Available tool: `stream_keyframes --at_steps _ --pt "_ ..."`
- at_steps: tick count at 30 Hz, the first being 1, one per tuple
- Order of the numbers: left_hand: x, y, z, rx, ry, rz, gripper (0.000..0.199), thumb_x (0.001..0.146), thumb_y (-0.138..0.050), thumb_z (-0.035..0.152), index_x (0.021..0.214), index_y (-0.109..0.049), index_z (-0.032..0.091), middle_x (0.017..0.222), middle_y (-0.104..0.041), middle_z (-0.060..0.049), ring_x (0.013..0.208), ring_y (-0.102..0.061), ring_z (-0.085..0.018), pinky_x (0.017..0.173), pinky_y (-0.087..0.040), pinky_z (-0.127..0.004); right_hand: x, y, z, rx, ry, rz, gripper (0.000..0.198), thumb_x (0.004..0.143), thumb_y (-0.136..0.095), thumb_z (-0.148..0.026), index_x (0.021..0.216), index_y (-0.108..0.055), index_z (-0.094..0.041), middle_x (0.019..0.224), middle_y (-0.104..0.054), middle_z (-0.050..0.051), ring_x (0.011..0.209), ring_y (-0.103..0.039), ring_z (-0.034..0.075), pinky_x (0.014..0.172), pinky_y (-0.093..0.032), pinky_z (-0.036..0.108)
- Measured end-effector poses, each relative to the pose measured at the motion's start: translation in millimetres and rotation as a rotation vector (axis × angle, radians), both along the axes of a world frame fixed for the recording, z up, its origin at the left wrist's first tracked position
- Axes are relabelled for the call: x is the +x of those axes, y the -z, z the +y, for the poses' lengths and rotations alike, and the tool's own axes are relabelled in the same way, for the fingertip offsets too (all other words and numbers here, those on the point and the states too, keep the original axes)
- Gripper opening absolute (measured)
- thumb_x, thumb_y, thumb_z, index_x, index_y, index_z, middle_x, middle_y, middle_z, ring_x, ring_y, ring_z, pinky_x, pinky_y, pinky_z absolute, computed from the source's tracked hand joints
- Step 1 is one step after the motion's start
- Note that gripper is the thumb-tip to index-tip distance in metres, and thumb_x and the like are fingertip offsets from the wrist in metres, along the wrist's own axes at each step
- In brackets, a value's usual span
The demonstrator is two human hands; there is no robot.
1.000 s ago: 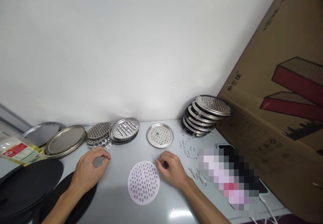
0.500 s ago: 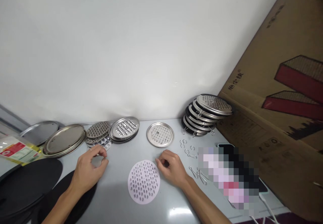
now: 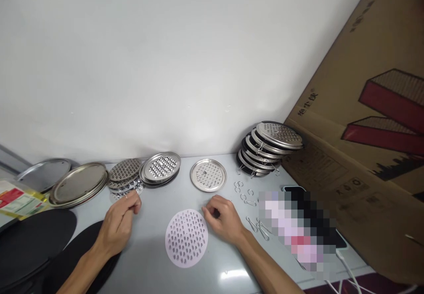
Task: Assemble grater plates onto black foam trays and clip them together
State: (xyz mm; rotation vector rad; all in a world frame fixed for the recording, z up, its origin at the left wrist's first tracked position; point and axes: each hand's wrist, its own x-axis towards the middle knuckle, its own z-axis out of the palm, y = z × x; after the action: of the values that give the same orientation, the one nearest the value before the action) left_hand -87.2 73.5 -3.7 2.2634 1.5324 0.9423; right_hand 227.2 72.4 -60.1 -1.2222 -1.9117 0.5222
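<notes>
A round pale-lilac disc with rows of dark marks or holes lies flat on the table between my hands. My left hand is closed with its fingers curled, above the table left of the disc. My right hand rests loosely curled at the disc's upper right edge, and nothing shows in it. Behind them, a round metal grater plate lies face up. More grater plates and perforated metal discs are stacked beyond my left hand.
At left are rimmed metal discs, black round plates and a plastic packet. At right stand a stack of assembled graters, metal rings, wire clips, a phone with a cable and a cardboard box.
My left hand has turned and closed, its thumb and index finger no longer apart. My right hand stays by the disc. The whole view has shifted slightly.
</notes>
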Motion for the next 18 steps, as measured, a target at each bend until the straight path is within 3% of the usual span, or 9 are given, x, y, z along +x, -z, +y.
stream_keyframes --at_steps 18 --pt "4.2 -1.0 -0.1 0.009 -0.007 0.051 0.015 0.082 -0.034 0.013 0.073 -0.041 0.024 0.071 -0.048 0.001 0.068 -0.045 -0.02 0.066 -0.036 -0.032 -0.4 -0.5 0.9 0.03 0.015 -0.014 0.025 0.087 -0.058 -0.018 0.063 -0.05 -0.023 0.063 -0.056 -0.001 0.062 -0.053 0.016 0.058 -0.041 0.028"
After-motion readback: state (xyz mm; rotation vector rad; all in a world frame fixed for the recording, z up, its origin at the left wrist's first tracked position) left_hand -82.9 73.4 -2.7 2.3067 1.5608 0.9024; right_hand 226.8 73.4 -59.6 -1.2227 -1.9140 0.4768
